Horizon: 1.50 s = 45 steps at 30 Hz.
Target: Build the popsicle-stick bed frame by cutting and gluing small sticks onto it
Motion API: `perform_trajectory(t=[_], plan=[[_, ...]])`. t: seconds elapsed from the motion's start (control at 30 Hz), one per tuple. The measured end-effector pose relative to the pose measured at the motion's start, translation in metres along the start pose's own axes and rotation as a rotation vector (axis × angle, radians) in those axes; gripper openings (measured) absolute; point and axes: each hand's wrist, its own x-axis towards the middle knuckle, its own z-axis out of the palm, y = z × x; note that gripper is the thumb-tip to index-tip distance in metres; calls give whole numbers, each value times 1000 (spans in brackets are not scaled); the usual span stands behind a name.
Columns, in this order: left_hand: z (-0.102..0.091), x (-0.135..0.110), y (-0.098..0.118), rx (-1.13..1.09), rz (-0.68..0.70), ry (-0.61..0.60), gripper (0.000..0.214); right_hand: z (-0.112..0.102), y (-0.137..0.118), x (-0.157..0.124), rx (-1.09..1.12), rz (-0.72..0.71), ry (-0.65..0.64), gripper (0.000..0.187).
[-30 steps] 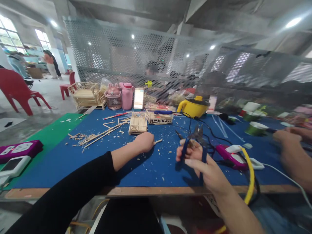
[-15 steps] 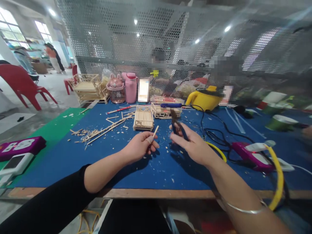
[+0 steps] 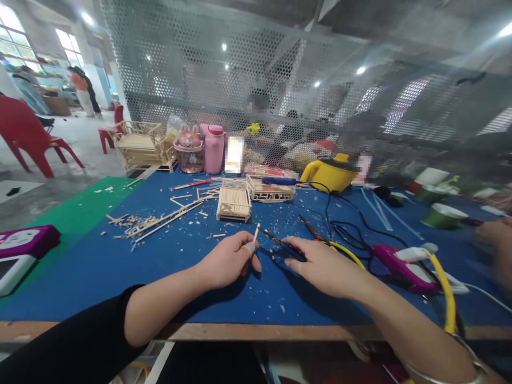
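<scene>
My left hand (image 3: 236,258) pinches a short pale wooden stick (image 3: 256,233) upright between thumb and fingertips; a white wrap shows on one finger. From the right, my right hand (image 3: 316,261) grips a slim dark pointed tool (image 3: 274,237) with dark blue handles; its exact kind is unclear. The tool's tip is close by the stick's upper end, and I cannot tell whether they touch. Just beyond my right hand lie dark pliers (image 3: 311,228). Behind my left hand stands a small piece of stick-built model furniture (image 3: 234,201), with another slatted piece (image 3: 272,191) beside it.
Cut sticks (image 3: 168,220) and chips litter the blue mat (image 3: 192,298). A blue-handled corded tool (image 3: 279,181) rests on the second model. Purple power strip (image 3: 404,269), cables, yellow pot (image 3: 332,173) and green cups (image 3: 444,215) occupy the right. Another person's blurred hand (image 3: 496,240) is at far right.
My right hand has moved closer to the stick, its slim tool now pointing left at it. Pliers now lie on the mat beyond that hand. The view has shifted slightly.
</scene>
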Motion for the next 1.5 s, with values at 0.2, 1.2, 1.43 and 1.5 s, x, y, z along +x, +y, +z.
perform_trajectory(t=[0.2, 1.2, 1.43, 1.5], plan=[[1, -2, -2, 27, 27, -23, 13, 0, -3, -2, -10, -46, -14, 37], [-3, 1, -10, 45, 52, -77, 14, 0, 2, 3, 56, -85, -50, 43], [-3, 0, -5, 129, 65, -33, 28, 2, -1, 4, 73, -117, -74, 42], [-3, 0, -3, 172, 73, -31, 29, 0, -3, 4, 39, -109, -81, 42]])
